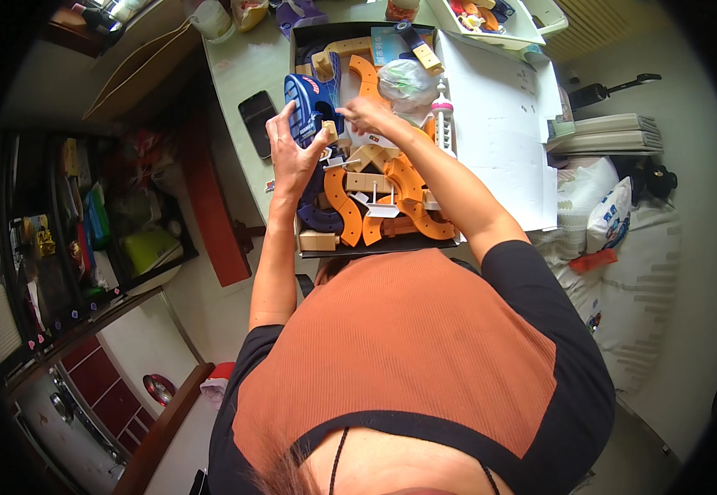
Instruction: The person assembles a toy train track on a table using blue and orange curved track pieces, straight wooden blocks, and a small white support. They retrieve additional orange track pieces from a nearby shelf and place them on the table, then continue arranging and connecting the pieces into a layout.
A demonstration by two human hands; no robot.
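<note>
Over the left half of an open box [379, 245], my left hand [292, 157] is closed on a dark blue plastic toy piece [302, 107] with a hollow side. A small wooden block [328, 129] shows at its thumb tip. My right hand [364, 117] is at the right side of the blue piece, fingers curled and pressed together; what they hold, if anything, is too small to make out. Around both hands lie orange curved track pieces [342, 210], wooden track pieces [368, 183] and a small white plastic part [377, 208].
A black phone [257, 124] lies on the table [239, 70] left of the box. The white lid flap [495, 132] spreads to the right. In the box are a knotted plastic bag [408, 87] and a white tower piece [442, 120]. Behind stands a white bin [490, 29] of toys.
</note>
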